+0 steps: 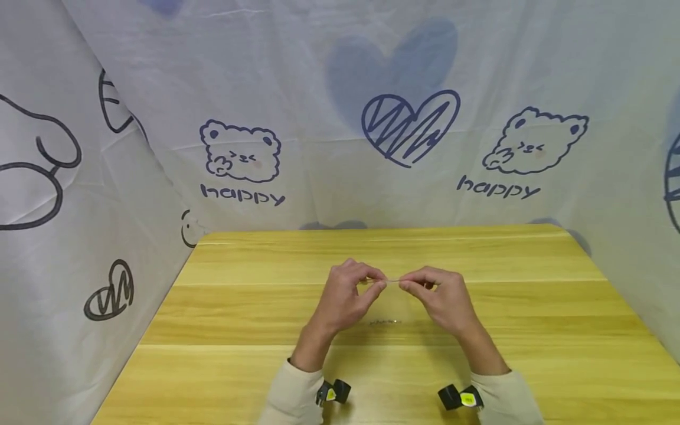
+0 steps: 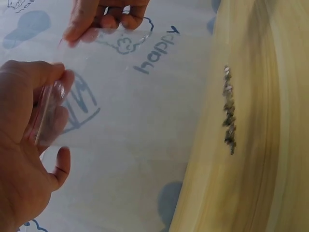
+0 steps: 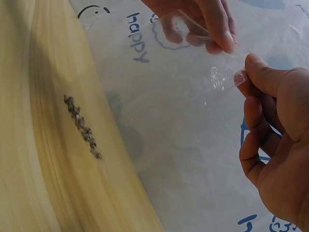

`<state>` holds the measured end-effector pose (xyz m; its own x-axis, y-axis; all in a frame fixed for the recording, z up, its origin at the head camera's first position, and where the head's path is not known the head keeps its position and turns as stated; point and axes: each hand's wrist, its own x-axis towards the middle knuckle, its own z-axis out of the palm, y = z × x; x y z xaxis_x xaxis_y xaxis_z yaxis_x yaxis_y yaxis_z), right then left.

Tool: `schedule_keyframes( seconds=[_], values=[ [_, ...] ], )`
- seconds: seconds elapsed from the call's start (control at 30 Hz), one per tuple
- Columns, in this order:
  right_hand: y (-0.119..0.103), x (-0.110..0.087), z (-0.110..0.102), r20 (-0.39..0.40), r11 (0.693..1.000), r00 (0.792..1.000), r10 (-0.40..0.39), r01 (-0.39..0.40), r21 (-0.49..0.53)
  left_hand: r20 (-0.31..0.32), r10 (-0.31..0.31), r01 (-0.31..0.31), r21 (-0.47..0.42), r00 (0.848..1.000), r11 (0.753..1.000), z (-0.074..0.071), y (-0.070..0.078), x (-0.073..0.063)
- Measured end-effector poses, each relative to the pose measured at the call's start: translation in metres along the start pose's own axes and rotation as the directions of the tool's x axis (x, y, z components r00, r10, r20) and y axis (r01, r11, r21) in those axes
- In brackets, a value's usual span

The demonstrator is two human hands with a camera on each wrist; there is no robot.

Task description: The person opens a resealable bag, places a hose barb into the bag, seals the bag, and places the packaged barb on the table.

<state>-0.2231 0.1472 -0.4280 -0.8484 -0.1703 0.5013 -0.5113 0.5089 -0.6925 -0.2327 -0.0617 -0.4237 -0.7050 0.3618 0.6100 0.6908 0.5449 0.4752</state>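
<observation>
A clear plastic zip bag with a thin red line along its top hangs between both hands. My left hand pinches its top edge between thumb and fingers. Close by on the same edge, my right hand pinches with thumb and forefinger. The left wrist view shows the left hand with the bag's edge folded along its fingers. Several small dark metal pieces, like screws, form a row below the hands, toward the bag's lower end. Whether they lie inside the bag I cannot tell for certain.
A wood-grain table lies beneath the hands. White cloth printed with hearts and bears hangs behind it and along the sides. Each wrist carries a small black camera.
</observation>
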Motion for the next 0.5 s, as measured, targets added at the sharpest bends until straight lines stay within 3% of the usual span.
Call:
schedule_keyframes(
  seconds=[0.23, 0.5],
  values=[
    [-0.0015, -0.0008, 0.0045, 0.006, 0.998, 0.998, -0.057, 0.057, -0.027, 0.031, 0.015, -0.017, 0.081, 0.999, 0.997, 0.0009, 0.0026, -0.001],
    [-0.0048, -0.0002, 0.006, 0.013, 0.996, 0.997, -0.076, 0.077, -0.047, 0.001, 0.034, -0.034, 0.138, 0.999, 0.99, -0.0026, 0.006, 0.0013]
  ],
)
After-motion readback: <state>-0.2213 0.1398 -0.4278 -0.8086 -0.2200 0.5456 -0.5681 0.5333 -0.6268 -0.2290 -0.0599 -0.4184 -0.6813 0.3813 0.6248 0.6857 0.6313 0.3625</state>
